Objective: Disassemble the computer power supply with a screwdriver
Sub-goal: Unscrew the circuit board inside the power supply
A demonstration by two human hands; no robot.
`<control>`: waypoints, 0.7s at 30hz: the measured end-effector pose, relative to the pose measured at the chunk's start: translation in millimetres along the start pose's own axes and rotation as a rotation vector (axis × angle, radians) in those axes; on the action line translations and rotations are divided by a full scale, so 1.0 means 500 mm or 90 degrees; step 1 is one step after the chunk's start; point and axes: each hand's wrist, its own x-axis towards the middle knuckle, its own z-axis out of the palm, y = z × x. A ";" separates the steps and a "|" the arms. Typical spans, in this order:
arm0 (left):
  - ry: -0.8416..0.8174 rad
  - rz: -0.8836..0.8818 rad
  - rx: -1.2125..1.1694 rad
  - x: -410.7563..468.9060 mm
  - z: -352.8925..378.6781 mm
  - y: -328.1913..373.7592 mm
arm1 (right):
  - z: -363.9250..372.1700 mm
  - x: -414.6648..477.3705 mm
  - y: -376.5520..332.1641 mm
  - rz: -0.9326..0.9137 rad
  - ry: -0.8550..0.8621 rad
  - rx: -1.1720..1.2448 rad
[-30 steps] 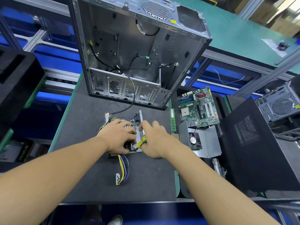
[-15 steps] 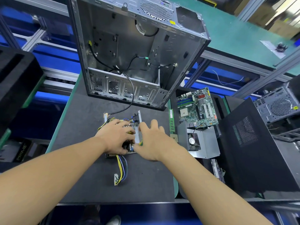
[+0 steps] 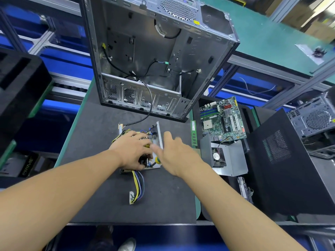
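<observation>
The opened power supply (image 3: 159, 136) sits on the black mat (image 3: 101, 142) directly under the left hand (image 3: 132, 149), whose fingers curl down over the parts inside its open steel tray, thumb at the near edge. Just right of those fingers the right hand (image 3: 175, 153) hovers, blurred, fingers spread and holding nothing. The yellow-and-green screwdriver (image 3: 157, 160) handle shows between the two hands. The tray looks stiff and sharp-edged, the board fragile, and the wire bundle (image 3: 137, 183) below the left thumb floppy. It is probably best gripped by the tray walls.
</observation>
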 end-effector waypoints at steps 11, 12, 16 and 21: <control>-0.002 0.004 0.005 0.001 -0.001 -0.001 | 0.001 0.004 0.009 -0.055 0.006 0.031; -0.004 0.003 0.004 0.000 0.000 0.000 | 0.005 0.003 0.009 -0.039 0.034 0.005; 0.000 0.006 0.004 -0.001 -0.001 -0.001 | 0.007 0.002 0.008 -0.080 0.145 -0.156; -0.001 0.008 -0.003 -0.001 -0.003 -0.001 | -0.003 0.012 0.010 -0.095 -0.001 0.011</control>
